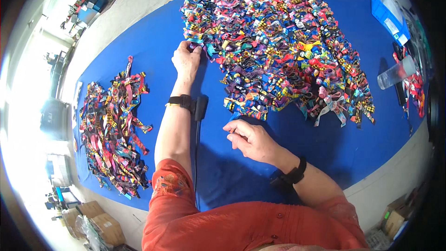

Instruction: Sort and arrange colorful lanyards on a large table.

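Note:
A broad mat of many colourful patterned fabric strips (278, 51), looped and bunched close together, covers the middle and far right of a blue-covered table (139, 42). My left hand (186, 62) reaches to the mat's left edge, its fingertips pinched on a dark purple fabric strip (194, 46). Near the mat's front left corner, my right hand (251, 142) is closed with curled fingers. Whatever it may hold is hidden. A bit of blue strip (234, 116) shows just beyond its fingertips. Both wrists wear black bands.
Loose strips lie in a second pile (116, 130) at the table's left. On the right are a clear plastic bottle (397, 73), a blue bin (389, 16) and red strips (413, 88). A black cable (197, 158) runs down beside my left forearm. Cardboard boxes (100, 223) stand at lower left.

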{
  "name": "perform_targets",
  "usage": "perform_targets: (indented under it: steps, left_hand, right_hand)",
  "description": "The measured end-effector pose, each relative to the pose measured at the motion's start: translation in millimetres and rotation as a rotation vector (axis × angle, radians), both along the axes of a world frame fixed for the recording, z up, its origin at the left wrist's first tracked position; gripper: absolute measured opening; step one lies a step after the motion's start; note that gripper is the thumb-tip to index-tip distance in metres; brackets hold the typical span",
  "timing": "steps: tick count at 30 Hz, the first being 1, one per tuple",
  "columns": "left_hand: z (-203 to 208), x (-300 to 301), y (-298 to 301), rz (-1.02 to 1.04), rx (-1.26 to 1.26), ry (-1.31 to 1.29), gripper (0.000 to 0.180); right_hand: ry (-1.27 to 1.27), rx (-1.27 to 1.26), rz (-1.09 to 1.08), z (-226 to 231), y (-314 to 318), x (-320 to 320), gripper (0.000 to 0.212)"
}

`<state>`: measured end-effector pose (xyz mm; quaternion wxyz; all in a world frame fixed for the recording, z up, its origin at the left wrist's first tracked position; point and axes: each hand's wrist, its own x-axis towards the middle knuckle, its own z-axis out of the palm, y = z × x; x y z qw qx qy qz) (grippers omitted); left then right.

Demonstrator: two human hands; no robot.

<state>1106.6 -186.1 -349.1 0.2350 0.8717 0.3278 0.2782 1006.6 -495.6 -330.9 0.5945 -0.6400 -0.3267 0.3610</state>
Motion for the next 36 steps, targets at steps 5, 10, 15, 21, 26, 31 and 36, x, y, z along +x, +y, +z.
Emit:
perform_targets:
  steps: [5,10,15,21,26,31,36]
  left_hand:
    - [6.6,2.4,-3.2,0.073,0.089,-0.036,0.042]
    - [11.9,6.6,-9.8,0.078,0.046,0.039,0.037]
    - [8.3,3.2,-5.4,0.020,0.172,0.083,0.026]
    - [14.0,-6.1,-26.3,-0.087,0.196,0.202,0.013]
    - [11.9,-6.1,-25.7,-0.179,0.039,0.247,0.018]
    - [11.7,-0.9,-30.2,-0.225,0.054,0.242,0.023]
    - [4.2,-10.7,-15.6,-0.294,0.047,0.226,0.023]
  right_hand:
    - [0.009,-0.003,0.007,-0.3,2.2,-2.2,0.018]
    - [0.008,0.006,0.008,-2.6,2.0,-2.8,0.018]
    - [-0.030,0.050,0.012,-5.6,2.4,-4.2,0.014]
    - [-0.034,0.067,-0.014,-11.2,1.7,-4.2,0.012]
    - [-0.035,0.086,-0.006,-12.2,3.0,-6.3,0.011]
    - [-0.018,0.079,-0.009,-14.0,2.0,-6.5,0.011]
    - [-0.009,0.084,0.024,-13.7,3.5,-7.7,0.012]
